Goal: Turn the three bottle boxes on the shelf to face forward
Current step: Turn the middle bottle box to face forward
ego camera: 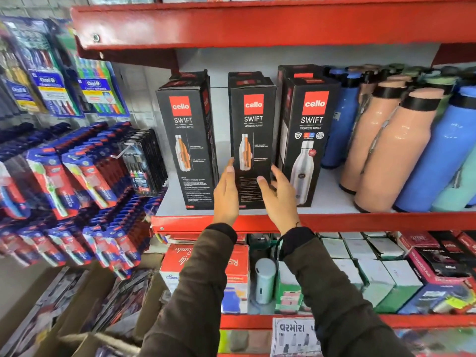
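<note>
Left hand (226, 193) and right hand (279, 194) spread, flanking middle bottle box (252, 130), three boxes upright on red shelf (360, 220)

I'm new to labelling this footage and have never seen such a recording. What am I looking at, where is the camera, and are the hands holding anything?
There is no machine here: a person wears one wide-angle camera on the head, looking forward and down, so you see their own two arms in dark sleeves. They stand at a red shop shelf. On it stand three black bottle boxes: the left box, the middle box and the right box, with loose peach and blue bottles to their right. The left hand and right hand flank the middle box's lower part, fingers spread open. The left fingertips seem to touch its edge; a firm grip is not visible.
</note>
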A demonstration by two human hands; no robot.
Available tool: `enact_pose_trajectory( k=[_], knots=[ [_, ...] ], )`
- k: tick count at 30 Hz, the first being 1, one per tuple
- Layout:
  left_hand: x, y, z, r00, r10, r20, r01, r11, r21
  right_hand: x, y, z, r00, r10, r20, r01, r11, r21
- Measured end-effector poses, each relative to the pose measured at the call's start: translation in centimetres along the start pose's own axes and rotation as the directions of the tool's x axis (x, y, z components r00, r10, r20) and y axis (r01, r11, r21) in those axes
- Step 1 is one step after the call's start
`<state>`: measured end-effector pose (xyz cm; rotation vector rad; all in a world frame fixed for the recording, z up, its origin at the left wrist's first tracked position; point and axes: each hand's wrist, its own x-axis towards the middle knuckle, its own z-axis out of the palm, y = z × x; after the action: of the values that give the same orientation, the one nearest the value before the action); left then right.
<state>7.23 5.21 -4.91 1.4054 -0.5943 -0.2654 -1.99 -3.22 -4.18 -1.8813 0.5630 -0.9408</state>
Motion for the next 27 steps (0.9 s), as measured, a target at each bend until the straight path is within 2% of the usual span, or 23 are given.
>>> enact_pose_trajectory(
  k=[3, 9, 12, 15, 19, 23, 27],
  knots=[
    [-0.1, 0.4, -0.6, 0.999, 0.029, -0.021, -0.029, 0.999, -0.031, -0.1, -0.1, 0.2, 0.999, -0.007, -0.038, 0.007, 1.000, 0.012],
    [-1.6, 1.8, -1.0, 0.991, 0.102, -0.087, -0.109, 0.991, -0.078, 0.3, -1.2, 0.8, 0.988, -0.075, -0.137, 0.062, 0.993, -0.097],
    [-2.0, 1.8, -1.1, 0.985, 0.130, -0.114, -0.142, 0.984, -0.108, 0.3, -1.4, 1.0, 0.983, -0.078, -0.168, 0.066, 0.995, -0.077],
    [-1.6, 1.1, -1.2, 0.968, 0.203, -0.149, -0.211, 0.977, -0.041, 0.2, -1.5, 0.8, 0.982, -0.056, -0.182, 0.053, 0.998, -0.022],
    [-1.1, 1.2, -0.9, 0.953, 0.256, -0.159, -0.237, 0.963, 0.132, 0.4, -1.5, 0.3, 0.991, -0.006, -0.134, 0.011, 0.999, 0.036],
    [0.2, 1.4, -0.7, 0.980, 0.186, -0.071, -0.171, 0.969, 0.177, 0.5, -1.3, -0.2, 0.999, -0.004, -0.051, 0.007, 0.998, 0.060],
    [1.2, 1.1, -1.3, 0.986, 0.164, -0.042, -0.155, 0.973, 0.172, 0.8, -0.9, -0.3, 1.000, -0.018, 0.021, 0.016, 0.997, 0.076]
  ],
)
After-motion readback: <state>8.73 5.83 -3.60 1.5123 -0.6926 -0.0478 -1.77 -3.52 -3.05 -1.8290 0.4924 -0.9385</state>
